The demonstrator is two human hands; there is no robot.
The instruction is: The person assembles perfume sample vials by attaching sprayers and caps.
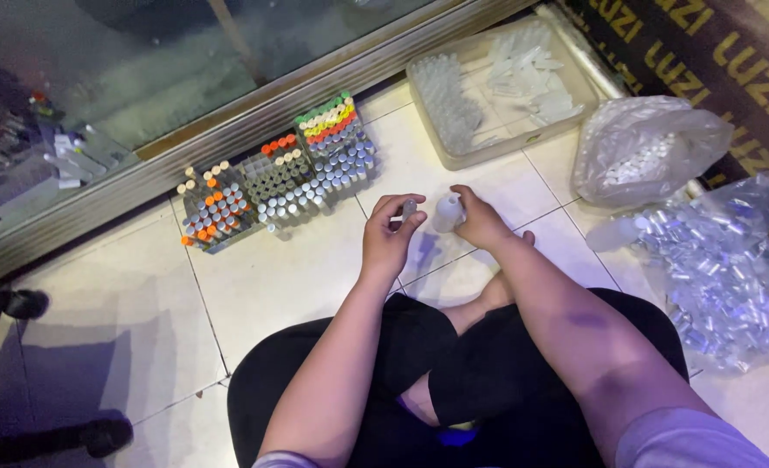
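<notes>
1. From my remote seat I take the rack of small capped vials (280,178) on the tiled floor (272,277) as my landmark; it sits against the metal sill of a glass front.
2. My left hand (389,234) hovers just in front of the rack's right end, fingers pinched around a small grey vial (409,209) held upright at the fingertips.
3. My right hand (480,221) is right beside it, further right of the rack, closed around a small white bottle (448,212).
4. Vial and bottle sit close together between the two hands, nearly touching, both lifted off the floor; I cannot tell whether they actually meet.
5. The rack's caps are orange, white, grey, green, yellow and red, with silvery ones along its near edge.
6. Right of the rack, against the same sill, lies a shallow clear tray (506,147) of pale tubes.
7. Further right are a knotted clear bag (645,147) with white pieces and a larger open bag (731,269) full of shiny blue-tinted vials.
8. I sit cross-legged in dark shorts, well in front of the rack.
</notes>
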